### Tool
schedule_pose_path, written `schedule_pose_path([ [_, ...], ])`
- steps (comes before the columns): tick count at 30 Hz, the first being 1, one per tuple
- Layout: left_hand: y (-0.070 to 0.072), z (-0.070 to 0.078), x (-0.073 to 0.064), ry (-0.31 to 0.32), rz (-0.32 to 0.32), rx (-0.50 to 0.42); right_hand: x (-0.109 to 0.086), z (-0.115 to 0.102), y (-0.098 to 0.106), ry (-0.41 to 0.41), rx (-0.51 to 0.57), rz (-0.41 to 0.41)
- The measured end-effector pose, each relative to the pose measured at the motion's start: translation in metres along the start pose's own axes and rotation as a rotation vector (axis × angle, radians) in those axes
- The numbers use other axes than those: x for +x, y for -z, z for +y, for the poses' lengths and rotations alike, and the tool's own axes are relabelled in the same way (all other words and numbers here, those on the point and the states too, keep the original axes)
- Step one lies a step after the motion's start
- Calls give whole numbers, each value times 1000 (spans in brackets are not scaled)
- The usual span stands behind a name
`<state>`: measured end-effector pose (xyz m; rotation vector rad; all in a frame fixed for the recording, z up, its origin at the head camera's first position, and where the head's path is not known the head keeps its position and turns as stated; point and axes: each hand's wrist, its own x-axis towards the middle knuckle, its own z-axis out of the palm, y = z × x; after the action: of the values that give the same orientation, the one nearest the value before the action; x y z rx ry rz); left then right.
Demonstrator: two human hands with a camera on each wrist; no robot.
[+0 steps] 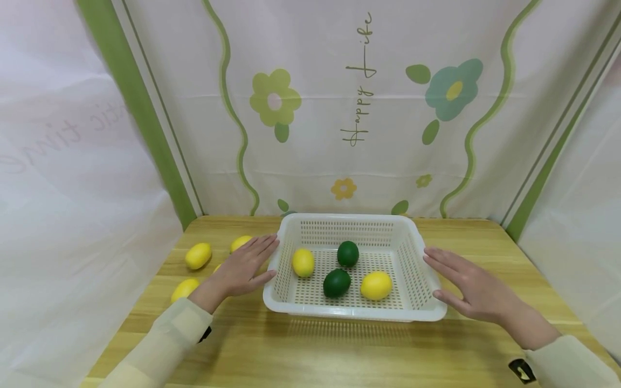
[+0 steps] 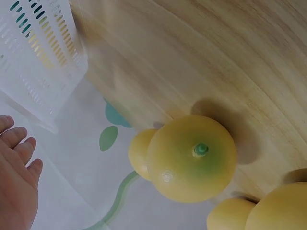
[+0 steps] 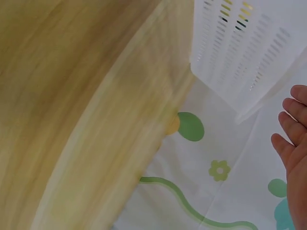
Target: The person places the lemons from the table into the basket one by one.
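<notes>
A white perforated plastic basket (image 1: pixel 354 311) stands on the wooden table between my two hands. Inside lie two yellow lemons, one at the left (image 1: pixel 303 263) and one at the right (image 1: pixel 376 285), with two dark green fruits, a back one (image 1: pixel 347 254) and a front one (image 1: pixel 337 283), between them. My left hand (image 1: pixel 245 267), fingers straight, is right at the basket's left rim. On the opposite side my right hand (image 1: pixel 468 285) has its straight fingertips close by the right rim. Neither hand grips anything.
Left of the basket, several lemons rest on the wooden table (image 1: pixel 233 345), among them a far-left lemon (image 1: pixel 198 256) and another (image 2: pixel 192 158) beside my left wrist. A white printed curtain (image 1: pixel 310 151) hangs behind the table and along both sides.
</notes>
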<state>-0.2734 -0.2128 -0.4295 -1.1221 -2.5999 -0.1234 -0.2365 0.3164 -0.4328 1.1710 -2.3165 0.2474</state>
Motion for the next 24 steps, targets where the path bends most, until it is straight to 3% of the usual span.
schedule_pose_path([
  [4, 1, 0, -3, -3, 20, 7, -4, 1, -4, 2, 5, -2],
  [12, 7, -3, -11, -41, 136, 28, -10, 0, -9, 7, 28, -7],
  [19, 12, -7, -26, -19, 170, 36, -13, 1, -12, 6, 48, -13],
  [24, 13, -11, -37, 5, 193, 57, -14, 2, -16, 36, 39, 27],
])
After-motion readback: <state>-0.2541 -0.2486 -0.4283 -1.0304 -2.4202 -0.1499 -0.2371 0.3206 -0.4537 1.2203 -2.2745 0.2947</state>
